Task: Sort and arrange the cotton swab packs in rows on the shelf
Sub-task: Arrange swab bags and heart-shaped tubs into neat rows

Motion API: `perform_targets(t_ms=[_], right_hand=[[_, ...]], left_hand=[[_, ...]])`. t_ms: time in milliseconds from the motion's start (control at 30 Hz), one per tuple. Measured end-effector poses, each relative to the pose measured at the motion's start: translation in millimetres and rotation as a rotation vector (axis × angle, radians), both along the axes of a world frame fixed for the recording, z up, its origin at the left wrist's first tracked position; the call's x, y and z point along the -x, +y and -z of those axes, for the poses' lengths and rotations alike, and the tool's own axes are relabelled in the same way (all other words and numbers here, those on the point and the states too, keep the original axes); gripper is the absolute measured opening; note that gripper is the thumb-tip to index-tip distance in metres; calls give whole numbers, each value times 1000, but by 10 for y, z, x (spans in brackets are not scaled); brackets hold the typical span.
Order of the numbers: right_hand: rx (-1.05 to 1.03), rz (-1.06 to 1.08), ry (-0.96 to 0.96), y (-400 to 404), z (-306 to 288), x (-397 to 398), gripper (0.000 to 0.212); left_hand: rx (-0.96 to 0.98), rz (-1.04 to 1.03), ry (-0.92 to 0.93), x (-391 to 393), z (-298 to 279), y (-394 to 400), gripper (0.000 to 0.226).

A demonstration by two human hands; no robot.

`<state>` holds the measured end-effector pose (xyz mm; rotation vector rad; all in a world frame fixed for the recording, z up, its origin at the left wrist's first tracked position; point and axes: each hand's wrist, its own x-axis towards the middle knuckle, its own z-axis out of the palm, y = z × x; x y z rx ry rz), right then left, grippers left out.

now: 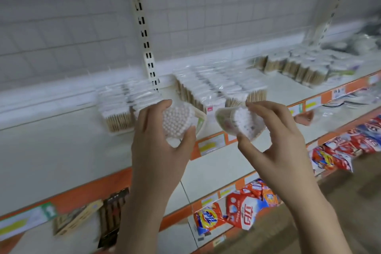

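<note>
Plastic, clear and crinkly, wraps every cotton swab pack here, and through it show round white cotton tips on pale wooden sticks. Two packs are in hand, held in front of the white shelf (61,146). The left hand (158,142) grips the left pack (178,122) with its fingers curled over the top and the thumb pressing from below; the end faces the camera, a tight honeycomb of white tips. The right hand (276,136) pinches the right pack (241,122) between thumb and curled fingers, tilted, its cotton end blurred.

On the shelf behind stand three clusters of packs: a small one at left (117,107), a larger block in rows at centre (218,82), and a looser group at right (305,66) (motion blur makes an exact count of packs impossible). The shelf is smooth painted metal with an orange price strip (92,189) along its front edge and a wire grid back panel (72,22) behind it. Below, on lower shelves, lie glossy red and orange detergent bags (243,210) and dark flat boxes (113,216).
</note>
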<state>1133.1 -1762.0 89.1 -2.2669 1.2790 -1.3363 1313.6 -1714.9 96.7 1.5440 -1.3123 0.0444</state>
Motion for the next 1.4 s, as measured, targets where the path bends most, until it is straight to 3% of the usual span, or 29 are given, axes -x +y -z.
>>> perform_targets(t_ms=[767,1100,1400], right_hand=[[53,8,22,-1992,-134,844,49],[19,-164,71,-3230,-54,1983,50],[7,-267,245,-3987,44,2162,50]], left_hand=[[97,-24,-43,768,-73,-2081,52],[13,-166,-15,1947,36,-2884,53],[-109,-195,-82,2414,105,-3254,54]])
